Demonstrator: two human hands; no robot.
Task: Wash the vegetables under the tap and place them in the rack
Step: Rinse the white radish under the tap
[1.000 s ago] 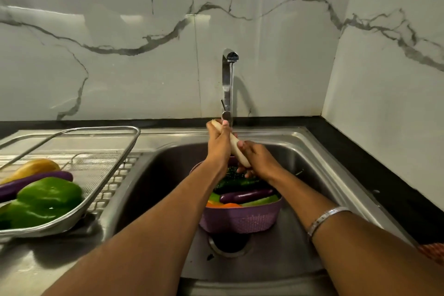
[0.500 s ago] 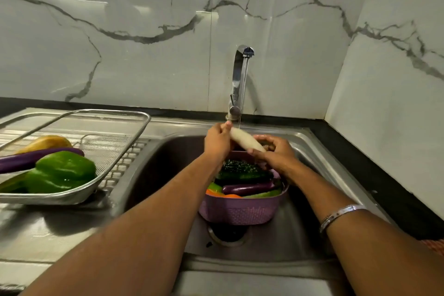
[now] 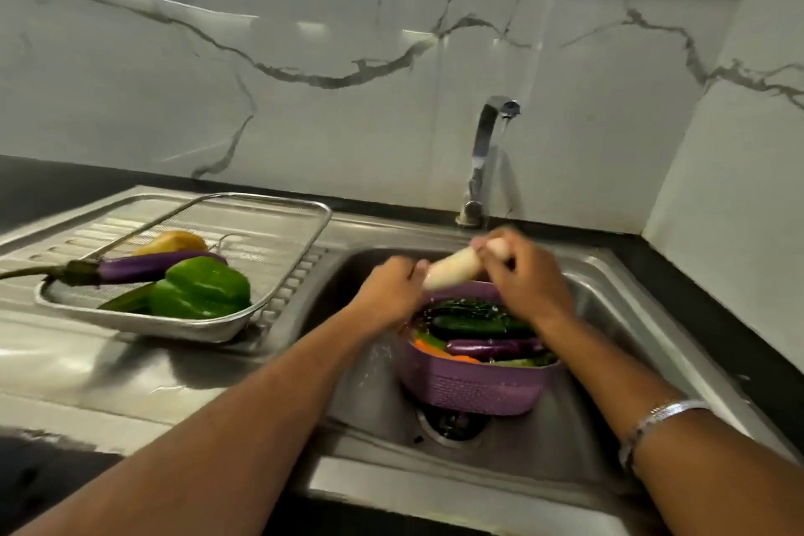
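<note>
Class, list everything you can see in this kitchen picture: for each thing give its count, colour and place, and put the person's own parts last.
white radish: 1, pale cream, held over the basket
basket: 1, purple, in the sink, holding vegetables
rack: 1, steel, on the drainboard
green pepper: 1, green, in the rack
aubergine: 1, purple, in the rack
yellow vegetable: 1, yellow, in the rack
tap: 1, chrome, behind the sink, running
sink: 1, steel
bangle: 1, silver, right forearm
left hand: grips the radish
right hand: grips the radish

A home kitchen; steel sink point(image 3: 644, 318), tap point(image 3: 480, 161), marble-look wall point(image 3: 304, 57).
</note>
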